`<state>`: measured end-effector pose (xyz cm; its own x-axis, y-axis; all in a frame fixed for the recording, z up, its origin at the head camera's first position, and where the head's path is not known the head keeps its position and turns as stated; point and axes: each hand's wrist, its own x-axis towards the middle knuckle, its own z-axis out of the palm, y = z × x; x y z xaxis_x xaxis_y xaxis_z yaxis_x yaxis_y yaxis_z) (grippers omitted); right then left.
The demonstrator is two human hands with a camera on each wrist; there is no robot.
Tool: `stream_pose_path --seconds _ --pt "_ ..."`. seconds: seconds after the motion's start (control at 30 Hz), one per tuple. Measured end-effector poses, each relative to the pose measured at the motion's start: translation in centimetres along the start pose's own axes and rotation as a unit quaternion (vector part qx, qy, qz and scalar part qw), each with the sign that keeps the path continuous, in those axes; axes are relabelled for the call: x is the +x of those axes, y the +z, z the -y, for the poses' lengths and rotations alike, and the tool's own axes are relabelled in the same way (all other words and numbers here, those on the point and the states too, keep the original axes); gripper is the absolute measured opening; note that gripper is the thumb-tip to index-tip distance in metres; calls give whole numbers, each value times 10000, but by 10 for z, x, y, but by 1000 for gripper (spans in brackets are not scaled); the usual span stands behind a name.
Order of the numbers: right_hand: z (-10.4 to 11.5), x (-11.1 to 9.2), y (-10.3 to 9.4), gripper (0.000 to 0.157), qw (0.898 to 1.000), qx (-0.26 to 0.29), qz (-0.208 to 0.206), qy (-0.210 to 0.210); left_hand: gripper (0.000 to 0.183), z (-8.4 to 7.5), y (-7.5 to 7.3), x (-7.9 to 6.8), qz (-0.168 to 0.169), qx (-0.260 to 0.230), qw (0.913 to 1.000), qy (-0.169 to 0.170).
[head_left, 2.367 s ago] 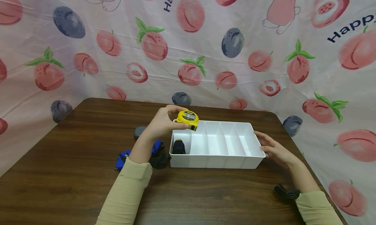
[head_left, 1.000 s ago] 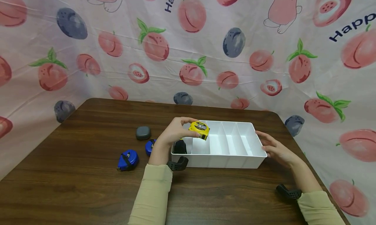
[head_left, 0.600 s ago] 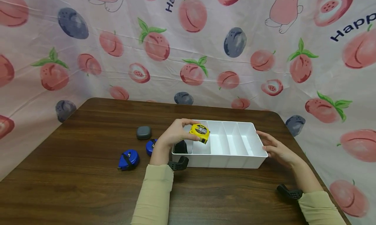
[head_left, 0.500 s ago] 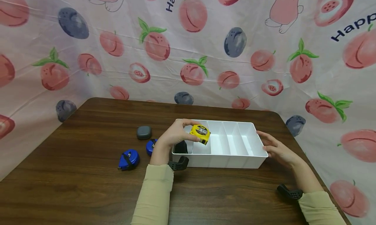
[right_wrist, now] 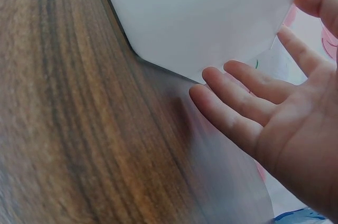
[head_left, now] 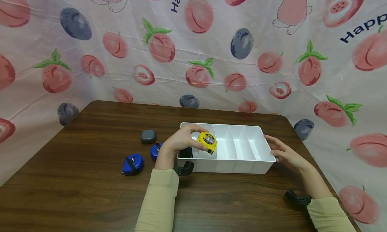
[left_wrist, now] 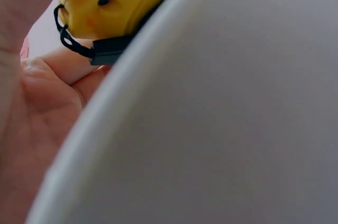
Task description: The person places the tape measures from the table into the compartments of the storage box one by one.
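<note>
Left hand (head_left: 182,138) pinching yellow tape measure (head_left: 207,143) at second compartment from left of white box (head_left: 225,166); right hand (head_left: 282,153) at box's right end.
Left of box: blue tape measure (head_left: 132,164), grey case (head_left: 148,137), second blue tape measure (head_left: 155,152), partly behind the left arm. Left thumb and fingers are closed only to the yellow body's width; black wrist mount (head_left: 185,168) sits by box's front wall. Black item (head_left: 186,153) in box's leftmost compartment, partly hidden. Can't tell how deep the yellow one sits. Right fingers spread, gripping nothing; contact with box looks light at most. Risks, my read: tilted tape clips a divider if lowered off-line; cord loop (left_wrist: 74,44) snags box's rim; wrist mount bumps box, which could slide given weak right-side bracing.
</note>
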<state>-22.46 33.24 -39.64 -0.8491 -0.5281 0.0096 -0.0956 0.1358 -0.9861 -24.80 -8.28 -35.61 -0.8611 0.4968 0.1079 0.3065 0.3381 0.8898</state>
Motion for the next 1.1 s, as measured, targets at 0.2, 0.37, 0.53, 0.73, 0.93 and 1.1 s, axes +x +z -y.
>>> stream_pose_path --seconds 0.2,0.37,0.53,0.73,0.93,1.1 --pt "0 0 0 57 10000 23 -5 24 56 1 1 2 145 148 9998 4" --pt "0 0 0 57 10000 20 -46 68 57 -1 1 2 278 353 9990 11" --pt "0 0 0 57 10000 -23 -45 67 58 -3 2 1 354 455 9983 -98" --pt "-1 0 0 57 10000 -5 -12 6 58 -4 2 1 389 531 9978 -93" --pt "-2 1 -1 56 10000 62 56 -39 58 -3 3 2 511 797 9955 -34" --pt "0 0 0 56 10000 33 39 -29 58 -2 3 3 685 1188 9904 185"
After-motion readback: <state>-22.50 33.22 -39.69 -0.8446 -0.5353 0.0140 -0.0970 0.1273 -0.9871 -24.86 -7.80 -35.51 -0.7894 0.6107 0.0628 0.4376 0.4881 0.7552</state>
